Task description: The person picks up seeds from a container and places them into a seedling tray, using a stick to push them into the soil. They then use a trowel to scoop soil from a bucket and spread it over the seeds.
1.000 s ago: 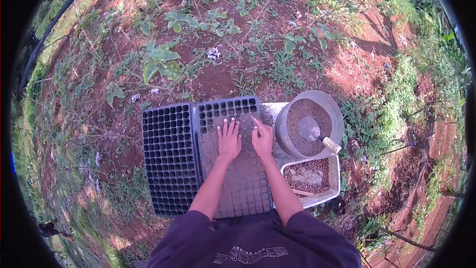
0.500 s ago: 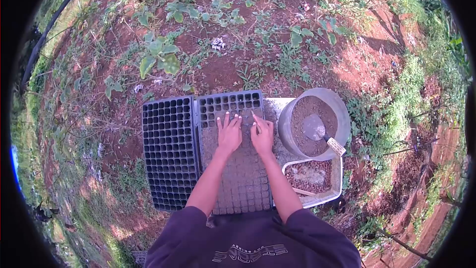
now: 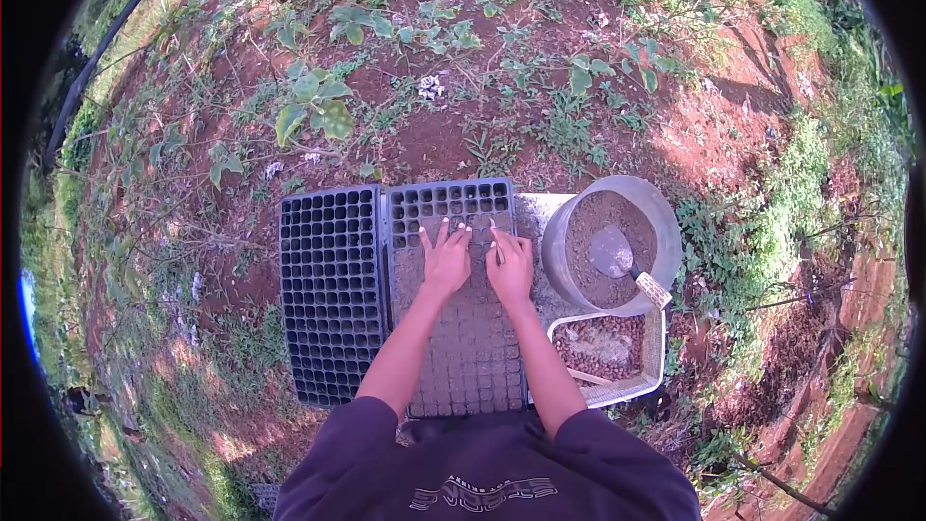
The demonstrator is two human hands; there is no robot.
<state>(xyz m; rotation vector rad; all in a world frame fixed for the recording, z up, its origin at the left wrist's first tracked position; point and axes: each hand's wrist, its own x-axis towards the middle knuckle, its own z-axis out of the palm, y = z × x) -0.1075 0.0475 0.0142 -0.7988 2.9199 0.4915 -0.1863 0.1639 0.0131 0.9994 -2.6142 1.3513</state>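
Note:
A black seedling tray (image 3: 453, 347) lies in front of me, most of its cells filled with brown soil and its far rows less full. My left hand (image 3: 447, 263) rests flat on the soil near the far end, fingers spread. Beside it, my right hand (image 3: 510, 265) is closed around a thin stick-like tool (image 3: 499, 253), its tip down at the soil by the tray's right edge. Most of the tool is hidden by the fingers.
A second seedling tray (image 3: 330, 294) with bare cells sits to the left. At right stand a round tub (image 3: 557, 256) of soil holding a trowel (image 3: 613, 253), and a pale basket (image 3: 656, 367) of reddish-brown pieces. Weeds and red earth (image 3: 415, 150) surround everything.
Both hands keep almost the same place and pose on the tray. The whole view has shifted very slightly.

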